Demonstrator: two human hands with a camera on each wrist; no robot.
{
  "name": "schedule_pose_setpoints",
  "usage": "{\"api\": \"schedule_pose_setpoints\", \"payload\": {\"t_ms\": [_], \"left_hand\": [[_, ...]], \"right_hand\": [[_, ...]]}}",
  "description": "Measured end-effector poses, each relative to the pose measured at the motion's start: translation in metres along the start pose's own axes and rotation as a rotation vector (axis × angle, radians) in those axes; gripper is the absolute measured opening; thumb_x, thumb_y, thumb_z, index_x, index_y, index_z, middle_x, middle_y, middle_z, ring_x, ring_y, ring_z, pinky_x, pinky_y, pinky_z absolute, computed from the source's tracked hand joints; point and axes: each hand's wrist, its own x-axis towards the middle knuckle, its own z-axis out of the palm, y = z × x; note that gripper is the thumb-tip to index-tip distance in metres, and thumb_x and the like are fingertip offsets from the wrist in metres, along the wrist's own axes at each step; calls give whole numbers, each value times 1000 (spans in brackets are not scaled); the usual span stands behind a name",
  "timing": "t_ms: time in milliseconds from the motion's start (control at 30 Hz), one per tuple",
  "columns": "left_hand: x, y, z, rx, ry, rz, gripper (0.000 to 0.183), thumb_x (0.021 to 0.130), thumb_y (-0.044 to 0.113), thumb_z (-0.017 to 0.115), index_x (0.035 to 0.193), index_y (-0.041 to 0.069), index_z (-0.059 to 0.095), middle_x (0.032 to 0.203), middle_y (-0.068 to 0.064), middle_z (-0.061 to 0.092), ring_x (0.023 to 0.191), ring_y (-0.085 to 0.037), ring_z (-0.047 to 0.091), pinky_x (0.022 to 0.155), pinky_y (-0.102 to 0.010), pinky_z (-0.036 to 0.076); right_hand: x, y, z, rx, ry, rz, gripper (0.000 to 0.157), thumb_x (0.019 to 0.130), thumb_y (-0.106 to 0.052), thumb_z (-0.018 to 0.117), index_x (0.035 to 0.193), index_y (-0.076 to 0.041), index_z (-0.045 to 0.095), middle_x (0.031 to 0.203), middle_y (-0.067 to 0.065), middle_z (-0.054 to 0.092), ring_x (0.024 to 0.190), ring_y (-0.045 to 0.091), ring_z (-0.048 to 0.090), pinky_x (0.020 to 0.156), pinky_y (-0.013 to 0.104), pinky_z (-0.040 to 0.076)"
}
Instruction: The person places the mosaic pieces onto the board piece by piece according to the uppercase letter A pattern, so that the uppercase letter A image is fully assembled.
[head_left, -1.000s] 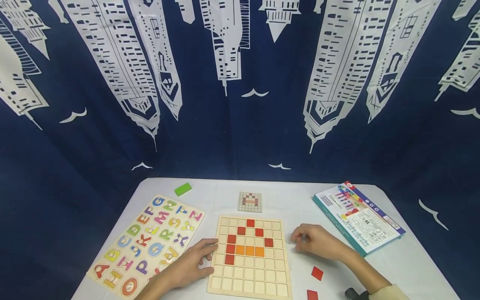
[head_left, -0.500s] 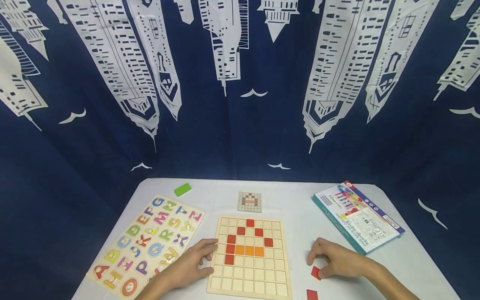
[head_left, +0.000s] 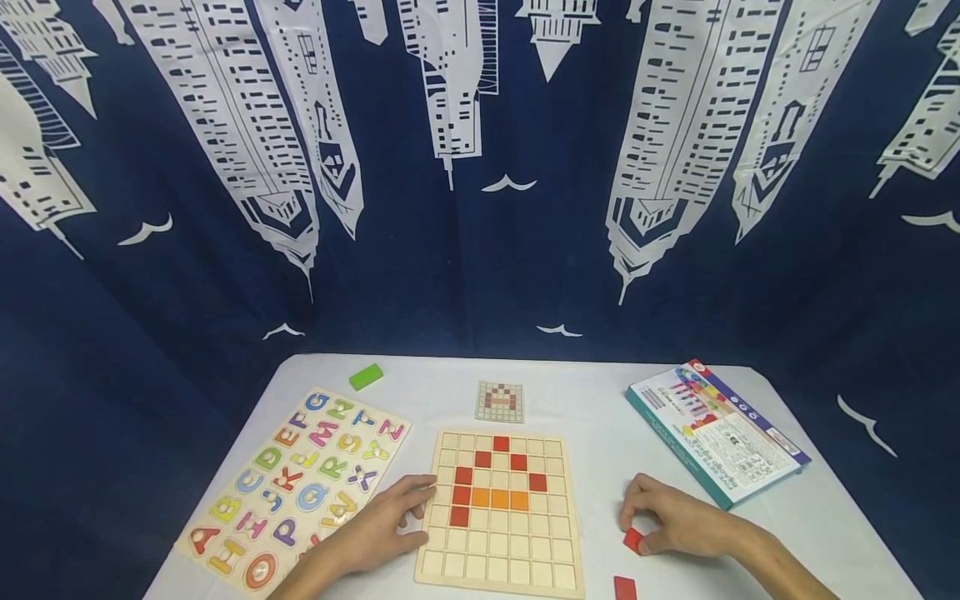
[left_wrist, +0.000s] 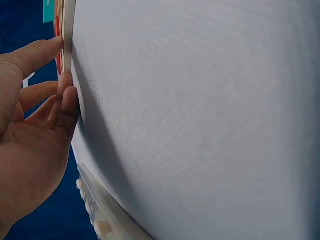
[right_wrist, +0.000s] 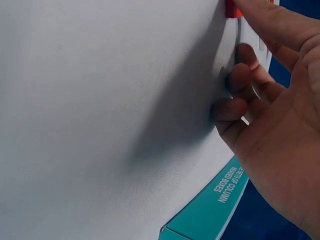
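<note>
A wooden grid board (head_left: 517, 550) lies in the middle of the table, with red tiles (head_left: 462, 494) and a row of orange tiles (head_left: 498, 498) set in its cells. My left hand (head_left: 382, 525) rests against the board's left edge, thumb and fingertips touching it. In the left wrist view, the thumb meets the board's side. Right of the board, my right hand (head_left: 678, 518) pinches a small red tile (head_left: 633, 541) between thumb and finger at the table top. The right wrist view shows part of that red tile (right_wrist: 232, 9) under the thumb; the other fingers are curled loosely.
Another red tile (head_left: 625, 587) lies nearer the front edge. Behind the board is a small pattern card (head_left: 500, 402). An alphabet puzzle board (head_left: 292, 483) sits left, near a green block (head_left: 366, 377). A teal-sided box (head_left: 716, 433) lies at the back right.
My right hand has moved from beside the board toward the front right and taken hold of the red tile there, tipping it slightly. My left hand stays at the board's edge.
</note>
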Motion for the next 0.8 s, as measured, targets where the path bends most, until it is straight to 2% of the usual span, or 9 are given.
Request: {"api": "schedule_pose_setpoints", "payload": {"t_ms": [233,467,633,800], "left_hand": [[0,-1,0,-1,2,3,63,90,27,74,144,3,53,155,0,41,87,1,52,75,-19,49],[0,-3,1,1,1,12,63,90,28,74,144,3,53,155,0,41,86,1,51,75,-19,49],[1,-3,1,-2,0,7,63,90,29,74,144,3,53,155,-1,41,85,1,51,74,-18,49],[2,-3,1,0,0,5,63,90,29,74,144,3,53,155,-1,41,84,1,51,72,-18,49]], "right_hand": [[2,-3,-1,-21,50,19,23,81,-32,82,96,-30,66,100,-10,56,88,8,51,72,22,44],[6,-2,-1,-9,88,29,24,80,-27,83,94,-27,63,83,-12,58,74,5,51,60,22,41],[7,1,-1,29,99,41,22,81,-24,82,94,-26,65,76,-10,55,69,3,49,56,22,41],[7,5,0,51,104,21,20,84,-28,80,100,-26,67,80,-11,58,71,3,51,58,21,42]]}}
